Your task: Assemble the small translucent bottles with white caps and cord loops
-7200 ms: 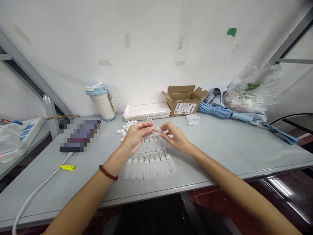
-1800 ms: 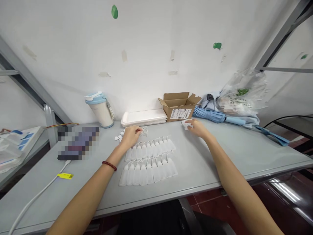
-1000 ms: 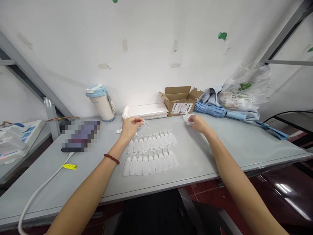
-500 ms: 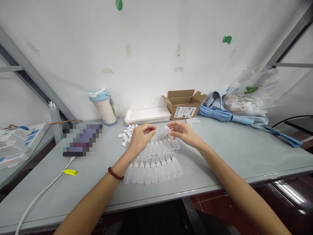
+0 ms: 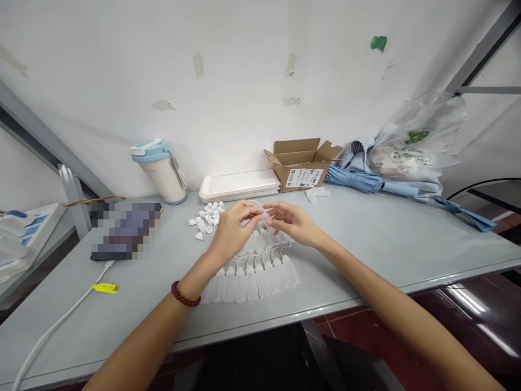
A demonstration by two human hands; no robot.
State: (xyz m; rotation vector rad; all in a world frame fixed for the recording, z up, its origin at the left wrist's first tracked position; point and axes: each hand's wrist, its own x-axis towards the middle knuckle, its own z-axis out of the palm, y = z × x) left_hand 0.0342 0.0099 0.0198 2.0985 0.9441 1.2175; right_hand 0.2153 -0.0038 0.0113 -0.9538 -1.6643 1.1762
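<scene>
My left hand (image 5: 232, 231) and my right hand (image 5: 293, 221) meet above the table, fingers pinched together on a small translucent plastic bottle (image 5: 266, 219) with a thin white loop. Below them lie two rows of several small white plastic bottles (image 5: 254, 271) side by side on the grey table (image 5: 366, 239). A scatter of several small white caps (image 5: 205, 218) lies to the left of my left hand. A red bead bracelet (image 5: 184, 294) is on my left wrist.
At the back stand a blue-lidded tumbler (image 5: 159, 169), a stack of white trays (image 5: 239, 186), an open cardboard box (image 5: 300, 162), a few white pieces (image 5: 317, 193), a blue umbrella (image 5: 374, 184) and a plastic bag (image 5: 419, 141). A white cable with a yellow tag (image 5: 105, 287) runs at left.
My right hand came back from the white pieces by the box with a small bottle. My left hand came from the caps. Both hands now meet over the rows.
</scene>
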